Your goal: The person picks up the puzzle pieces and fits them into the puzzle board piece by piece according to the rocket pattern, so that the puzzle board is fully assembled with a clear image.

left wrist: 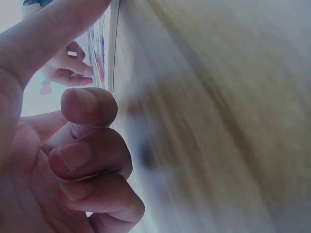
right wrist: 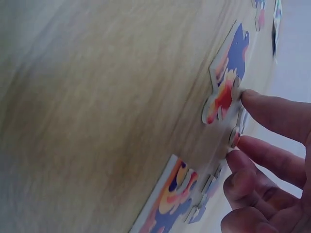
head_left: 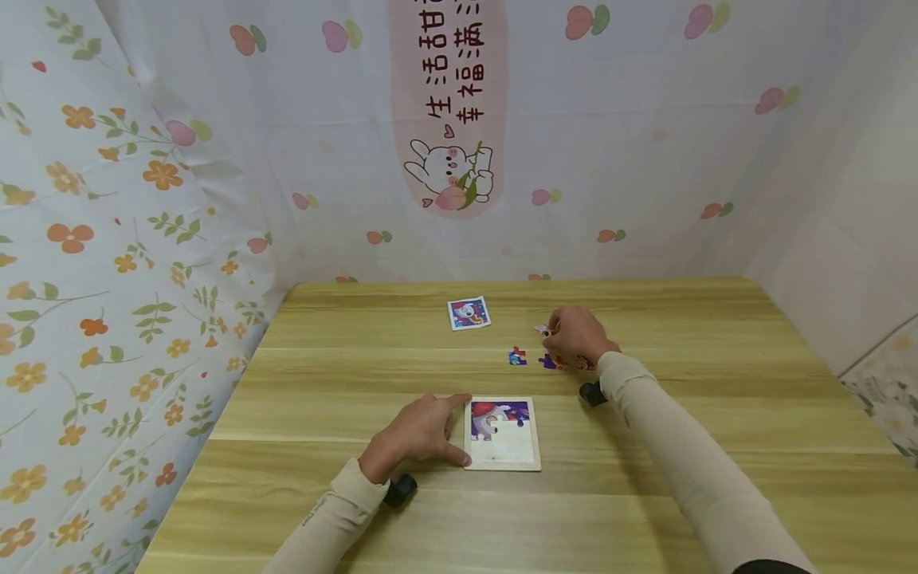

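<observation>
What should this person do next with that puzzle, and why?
Probably lift the small, flat, colour-printed puzzle piece that the right hand appears to pinch and carry it toward the square, pale-framed puzzle board: its lower right is bare, and the left hand touches its left edge, perhaps steadying it.

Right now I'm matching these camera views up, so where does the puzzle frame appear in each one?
Head: below centre, the puzzle frame lies against the left hand.
Left wrist: at the top, left of centre, a narrow edge-on strip.
Right wrist: not in it.
Shared landmark: the right hand, visible in all three.
</observation>
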`<move>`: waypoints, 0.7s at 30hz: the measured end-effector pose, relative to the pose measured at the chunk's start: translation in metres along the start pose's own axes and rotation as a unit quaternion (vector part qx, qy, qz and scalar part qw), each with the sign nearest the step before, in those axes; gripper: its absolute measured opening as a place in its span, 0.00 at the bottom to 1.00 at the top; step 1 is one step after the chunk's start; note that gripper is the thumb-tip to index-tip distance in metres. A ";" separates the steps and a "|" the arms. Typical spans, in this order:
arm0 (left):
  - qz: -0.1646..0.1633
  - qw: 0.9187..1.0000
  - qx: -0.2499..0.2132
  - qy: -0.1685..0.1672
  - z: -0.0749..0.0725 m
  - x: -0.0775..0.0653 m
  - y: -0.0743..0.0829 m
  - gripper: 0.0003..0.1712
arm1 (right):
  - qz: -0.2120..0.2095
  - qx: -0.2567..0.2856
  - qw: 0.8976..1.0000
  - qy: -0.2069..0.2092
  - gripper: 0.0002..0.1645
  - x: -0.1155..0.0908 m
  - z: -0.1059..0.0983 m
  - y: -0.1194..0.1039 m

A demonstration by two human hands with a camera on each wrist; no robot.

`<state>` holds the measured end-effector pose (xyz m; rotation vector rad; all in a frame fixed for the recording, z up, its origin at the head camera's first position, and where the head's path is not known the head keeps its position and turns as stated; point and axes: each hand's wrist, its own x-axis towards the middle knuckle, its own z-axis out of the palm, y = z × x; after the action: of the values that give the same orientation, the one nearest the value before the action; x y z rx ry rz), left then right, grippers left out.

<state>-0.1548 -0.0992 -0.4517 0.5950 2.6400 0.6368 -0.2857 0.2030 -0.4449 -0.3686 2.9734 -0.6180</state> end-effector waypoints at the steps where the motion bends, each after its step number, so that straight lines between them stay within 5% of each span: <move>1: 0.000 1.000 0.000 0.001 0.000 0.000 0.000 0.53 | 0.001 -0.004 1.000 0.002 0.17 0.000 0.000 -0.001; 11: -0.003 1.000 -0.012 -0.002 0.001 -0.001 0.001 0.53 | 0.023 -0.004 1.000 0.006 0.09 0.005 0.005 -0.002; 21: -0.002 1.000 -0.014 0.000 0.000 -0.002 0.000 0.53 | 0.039 0.051 0.998 0.004 0.18 0.007 0.006 -0.005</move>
<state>-0.1534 -0.0998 -0.4510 0.5822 2.6279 0.6705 -0.2902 0.1945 -0.4490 -0.2402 2.9332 -0.7610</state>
